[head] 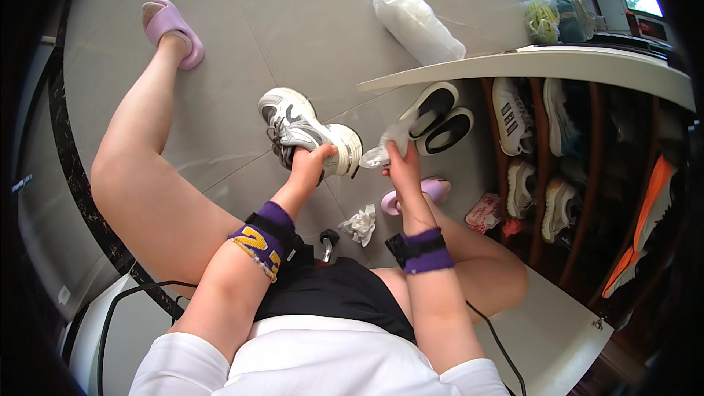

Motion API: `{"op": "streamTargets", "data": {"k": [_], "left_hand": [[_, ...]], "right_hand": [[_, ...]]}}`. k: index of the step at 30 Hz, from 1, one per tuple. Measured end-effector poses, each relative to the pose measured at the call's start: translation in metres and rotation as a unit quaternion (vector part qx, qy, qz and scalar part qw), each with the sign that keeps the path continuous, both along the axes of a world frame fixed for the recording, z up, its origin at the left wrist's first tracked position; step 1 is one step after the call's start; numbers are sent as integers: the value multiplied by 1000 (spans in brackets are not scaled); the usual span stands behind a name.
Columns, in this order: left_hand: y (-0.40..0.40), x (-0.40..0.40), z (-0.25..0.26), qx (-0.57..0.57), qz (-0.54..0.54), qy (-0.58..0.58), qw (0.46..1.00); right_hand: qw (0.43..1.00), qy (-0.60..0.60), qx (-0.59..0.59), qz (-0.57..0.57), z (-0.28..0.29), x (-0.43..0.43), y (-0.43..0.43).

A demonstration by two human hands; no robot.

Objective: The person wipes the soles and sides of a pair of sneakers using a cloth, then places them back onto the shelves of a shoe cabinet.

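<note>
My left hand [311,164] grips a white and grey Nike sneaker [302,124] near its heel. The shoe is raised on its side, its dark laces facing left. A thin, crumpled white wipe or tissue [379,155] is pinched in my right hand [401,162], just right of the sneaker's heel. Beyond that hand, a pair of black-lined slip-on shoes with white rims [444,137] lies on the floor, partly covered by the hand and wipe. A second crumpled white tissue [360,225] rests on the tiles below, between my legs.
On the right, an open shoe cabinet [536,176] holds several shoes on brown shelves under a white top [522,66]. A white wrapped bundle [415,22] lies on the floor ahead. Pink slippers [175,30] are on my feet. A red-and-white packet [484,213] sits beside the cabinet.
</note>
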State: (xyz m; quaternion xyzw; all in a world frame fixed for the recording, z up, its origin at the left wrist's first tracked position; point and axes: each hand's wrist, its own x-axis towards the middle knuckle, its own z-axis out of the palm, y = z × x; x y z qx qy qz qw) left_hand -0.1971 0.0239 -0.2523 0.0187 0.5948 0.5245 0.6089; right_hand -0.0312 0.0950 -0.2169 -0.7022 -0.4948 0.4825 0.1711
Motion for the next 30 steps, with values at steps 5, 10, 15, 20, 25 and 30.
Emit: {"op": "streamTargets", "data": {"k": [5, 10, 15, 20, 25, 30], "left_hand": [[5, 7, 39, 117, -29, -21, 992], [-3, 13, 85, 209, -41, -21, 977], [-19, 12, 108, 286, -39, 80, 954], [-38, 2, 131, 340, -89, 208, 913], [-58, -4, 157, 318, -81, 268, 906], [-72, -1, 162, 390, -70, 404, 824]], "right_hand": [[979, 189, 42, -58, 69, 15, -28], [966, 100, 209, 112, 116, 12, -39], [915, 31, 333, 227, 151, -3, -44], [914, -33, 354, 195, 170, -29, -67], [899, 6, 387, 204, 189, -34, -71], [883, 18, 409, 229, 210, -48, -81]]}}
